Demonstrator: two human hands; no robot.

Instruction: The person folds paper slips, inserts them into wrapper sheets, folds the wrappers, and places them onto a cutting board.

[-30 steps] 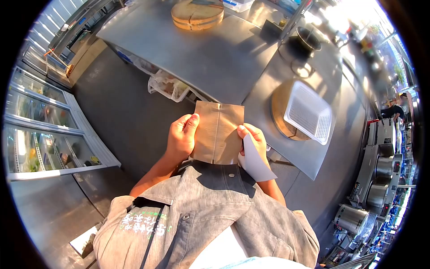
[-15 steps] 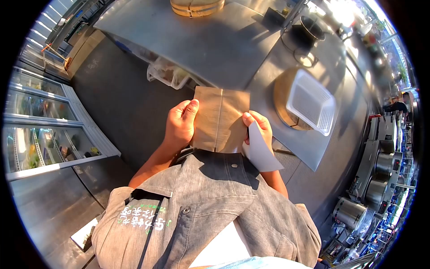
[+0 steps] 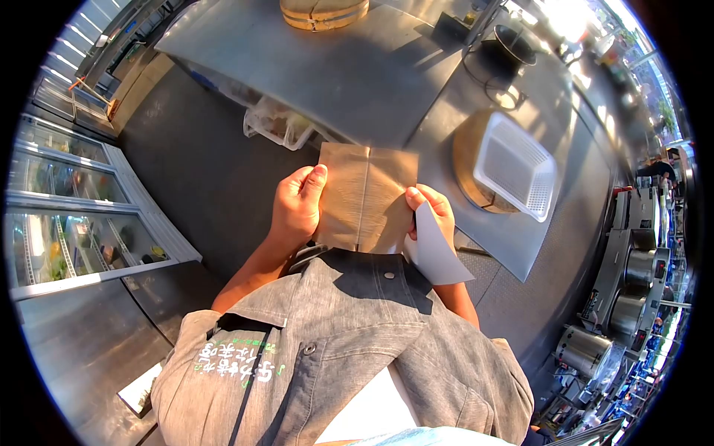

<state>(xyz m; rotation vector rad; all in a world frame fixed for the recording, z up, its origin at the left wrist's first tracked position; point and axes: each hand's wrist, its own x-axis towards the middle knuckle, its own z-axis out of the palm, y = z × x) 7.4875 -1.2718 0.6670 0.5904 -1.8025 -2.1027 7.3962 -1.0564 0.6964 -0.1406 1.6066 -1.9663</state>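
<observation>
A flat brown paper bag [image 3: 366, 197] with a seam down its middle is stretched between both hands in front of my chest. My left hand [image 3: 300, 199] pinches its left edge, thumb on the near face. On the other side my right hand [image 3: 433, 210] grips the right edge between thumb and fingers. A white sheet of paper [image 3: 435, 249] hangs from that same hand, curling down past the wrist. What lies behind the bag is hidden.
Ahead stands a steel table [image 3: 327, 67] bearing a round wooden lid [image 3: 324, 13]. Right of me, a white plastic basket [image 3: 515, 167] rests on another round wooden piece [image 3: 465, 160]. Glass-door fridges [image 3: 82, 201] line the left; steel pots [image 3: 584, 351] stand at the right.
Both hands have drawn very slightly apart, and the bag looks a little wider and flatter. The white sheet has shifted a touch to the right.
</observation>
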